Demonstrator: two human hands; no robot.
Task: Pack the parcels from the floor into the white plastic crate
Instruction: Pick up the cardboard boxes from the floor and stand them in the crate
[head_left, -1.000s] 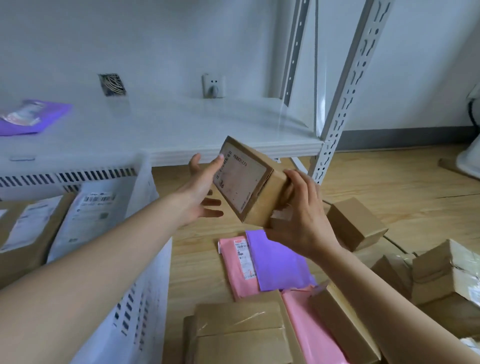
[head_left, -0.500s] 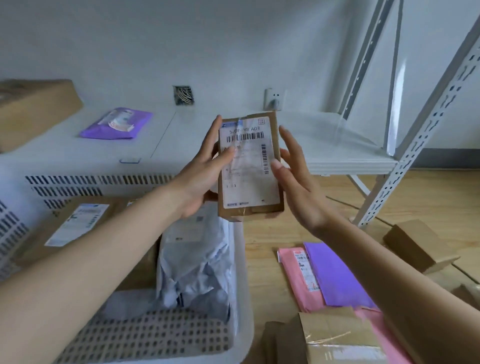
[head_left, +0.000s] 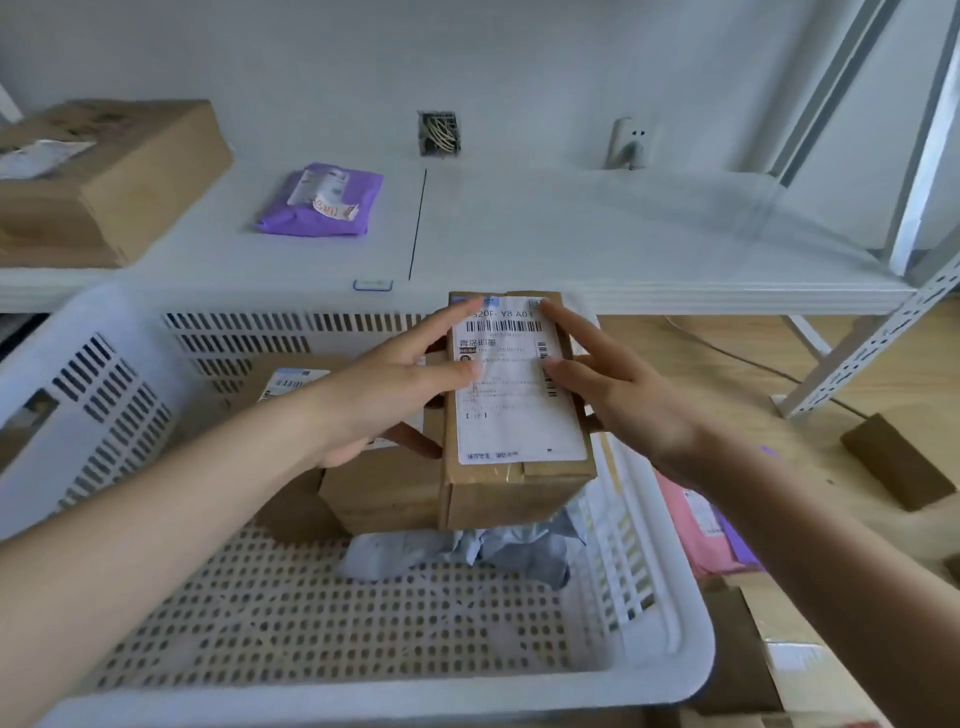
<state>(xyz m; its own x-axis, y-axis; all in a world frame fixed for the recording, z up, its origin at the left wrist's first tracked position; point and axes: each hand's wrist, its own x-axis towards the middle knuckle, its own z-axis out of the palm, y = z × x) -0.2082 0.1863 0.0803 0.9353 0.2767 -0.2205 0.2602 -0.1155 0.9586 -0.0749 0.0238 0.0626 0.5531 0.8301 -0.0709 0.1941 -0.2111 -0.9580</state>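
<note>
The labelled box has come down from chest height into the white plastic crate at its far right corner, left hand and right hand pinching its sides, fingers spread over the label; next, let go and reach for another floor parcel.

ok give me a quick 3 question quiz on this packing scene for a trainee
1. True or false: the labelled box between the hands is over the white crate.
2. Which parcel lies on the white shelf beside the large cardboard box?
A. a pink mailer
B. a purple mailer
C. a grey bag
3. Fill in: the left hand and right hand touch the box's top with ____ fingers.

Key
1. True.
2. B, the purple mailer.
3. Straight; how the thumbs lie cannot be told.
</note>
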